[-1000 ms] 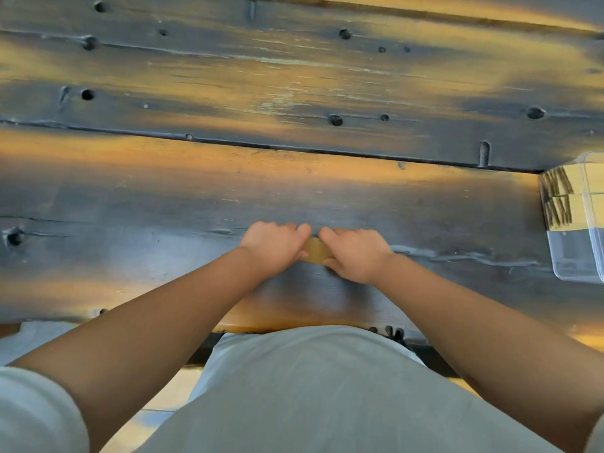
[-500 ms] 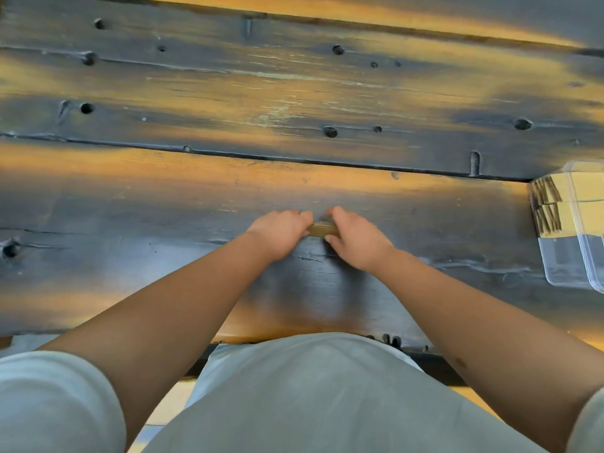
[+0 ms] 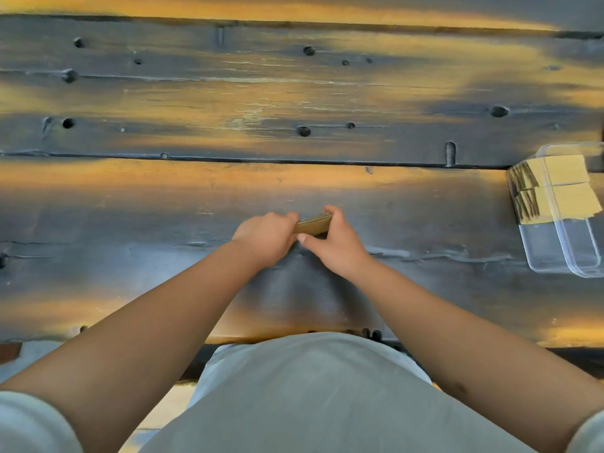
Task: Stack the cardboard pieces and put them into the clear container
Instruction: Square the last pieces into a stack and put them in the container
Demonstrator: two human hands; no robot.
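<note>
Both hands meet over the middle of the dark, worn wooden table (image 3: 163, 204), a little in from its near edge. Between them is a small stack of brown cardboard pieces (image 3: 313, 223), seen edge-on so that the layered edges show as thin lines along the top. The left hand (image 3: 266, 235) is curled with its fingers closed on the left end of the stack. The right hand (image 3: 336, 246) is closed on the right end, its fingers over the far side and its thumb lying along the near side, the thumbnail pointing toward the left hand. The grip of each hand is therefore shut on the same stack. Whether the stack touches the table or is held just above it cannot be told.

At the right edge of the table, well apart from the hands, stands the clear plastic container (image 3: 562, 253). Two stacks of tan cardboard squares (image 3: 562, 188) fill its far half, one beyond the other, their edges fanned toward the left wall. Its near half shows only the clear bottom.

The table planks run left to right, with a dark seam across the middle and scattered round holes in the far plank. The person's grey shirt (image 3: 310, 397) fills the bottom of the view, against the near edge of the table.
</note>
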